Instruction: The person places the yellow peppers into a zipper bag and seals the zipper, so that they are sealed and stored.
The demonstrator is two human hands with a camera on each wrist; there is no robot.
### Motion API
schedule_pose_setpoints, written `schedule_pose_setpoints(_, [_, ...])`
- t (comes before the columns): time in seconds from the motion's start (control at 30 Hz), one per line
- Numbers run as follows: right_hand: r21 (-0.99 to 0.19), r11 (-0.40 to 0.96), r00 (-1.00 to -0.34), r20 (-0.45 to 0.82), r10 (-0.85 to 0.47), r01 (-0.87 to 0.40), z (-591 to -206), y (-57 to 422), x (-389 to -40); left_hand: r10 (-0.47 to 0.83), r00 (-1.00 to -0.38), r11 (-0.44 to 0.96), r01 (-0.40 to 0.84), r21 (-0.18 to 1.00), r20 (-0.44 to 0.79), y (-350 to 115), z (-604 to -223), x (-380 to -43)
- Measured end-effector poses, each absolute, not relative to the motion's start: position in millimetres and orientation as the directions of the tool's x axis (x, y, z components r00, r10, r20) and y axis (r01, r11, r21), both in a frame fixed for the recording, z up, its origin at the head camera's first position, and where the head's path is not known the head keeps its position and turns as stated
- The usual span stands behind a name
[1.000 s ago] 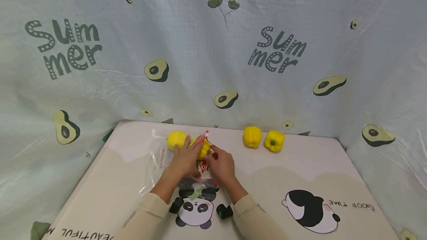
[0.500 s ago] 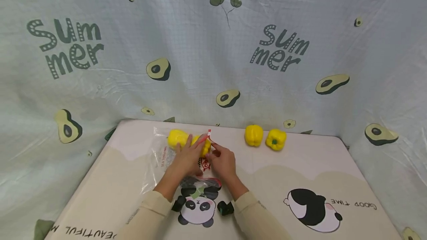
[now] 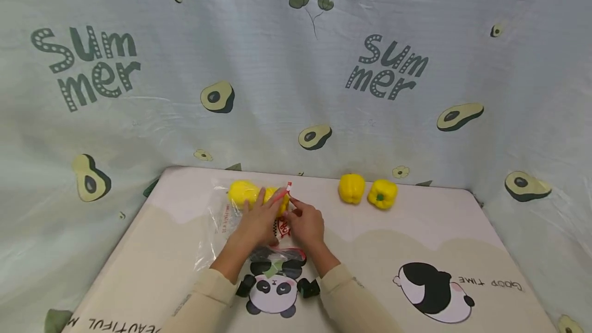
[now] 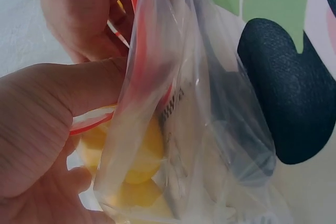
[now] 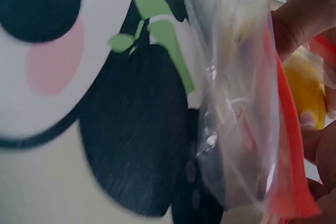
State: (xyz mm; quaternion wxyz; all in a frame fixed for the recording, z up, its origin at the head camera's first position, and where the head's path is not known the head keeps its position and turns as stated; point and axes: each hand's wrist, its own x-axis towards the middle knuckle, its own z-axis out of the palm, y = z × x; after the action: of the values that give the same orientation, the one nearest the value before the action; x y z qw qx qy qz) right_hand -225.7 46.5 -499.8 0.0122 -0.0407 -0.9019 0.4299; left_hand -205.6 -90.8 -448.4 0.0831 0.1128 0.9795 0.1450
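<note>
A clear zip bag (image 3: 214, 227) with a red zip edge lies on the table, its mouth toward the right. One yellow bell pepper (image 3: 242, 192) is inside it; a second yellow bell pepper (image 3: 283, 204) sits at the mouth, partly covered by the hands. My left hand (image 3: 256, 222) holds the bag from above, fingers spread over the pepper. In the left wrist view its thumb (image 4: 89, 85) reaches behind the bag's front sheet. My right hand (image 3: 308, 227) has curled fingers at the red edge (image 5: 289, 129), gripping the bag's mouth beside the second pepper; its palm side is hidden.
Two more yellow bell peppers (image 3: 351, 188) stand at the back of the table, right of the hands. Panda prints cover parts of the tabletop (image 3: 370, 261). A patterned curtain (image 3: 268, 66) hangs behind the table. Black wrist cameras (image 3: 245, 285) sit below the wrists.
The peppers at the bag shift slightly to the left, and the second one shows less beside the right hand. Both hands keep nearly the same place; the head view sways a little.
</note>
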Motion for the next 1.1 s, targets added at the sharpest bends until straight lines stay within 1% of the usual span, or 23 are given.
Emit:
schedule_pose_setpoints(0.13, [-0.751, 0.656, -0.997, -0.028, 0.077, 0.072, -499.8, 43.5, -226.3, 0.252, -0.960, 0.927, 0.202, 0.317, -0.124, -91.8, -449.1, -202.9])
schedule_pose_setpoints(0.27, [-0.766, 0.637, -0.996, -0.037, 0.083, 0.081, -498.0, 45.2, -226.2, 0.256, -0.958, 0.922, 0.203, 0.329, -0.129, -91.5, -447.4, -203.5])
schedule_pose_setpoints(0.37, [-0.774, 0.628, -0.996, -0.030, 0.081, 0.074, -498.4, 45.0, -226.5, 0.255, -0.958, 0.922, 0.201, 0.330, -0.128, -91.9, -446.3, -203.6])
schedule_pose_setpoints(0.53, [-0.754, 0.654, -0.997, -0.017, 0.079, 0.065, -496.3, 41.9, -228.3, 0.267, -0.956, 0.917, 0.212, 0.339, -0.124, -93.6, -445.9, -203.3])
schedule_pose_setpoints(0.77, [-0.709, 0.702, -0.997, -0.071, 0.030, 0.071, -487.5, 37.5, -231.5, 0.281, -0.951, 0.898, 0.213, 0.384, -0.130, -97.5, -443.7, -202.8])
schedule_pose_setpoints(0.83, [-0.714, 0.697, -0.997, -0.077, 0.022, 0.071, -485.4, 39.4, -231.5, 0.282, -0.951, 0.892, 0.211, 0.400, -0.127, -97.8, -442.7, -203.3])
schedule_pose_setpoints(0.93, [-0.747, 0.663, -0.999, -0.050, 0.016, 0.048, -483.2, 46.2, -230.9, 0.276, -0.950, 0.891, 0.197, 0.408, -0.143, -97.0, -441.6, -204.2])
schedule_pose_setpoints(1.1, [-0.818, 0.574, -0.999, 0.043, 0.021, -0.023, -477.9, 63.3, -230.8, 0.252, -0.954, 0.904, 0.172, 0.392, -0.162, -95.7, -441.4, -205.9])
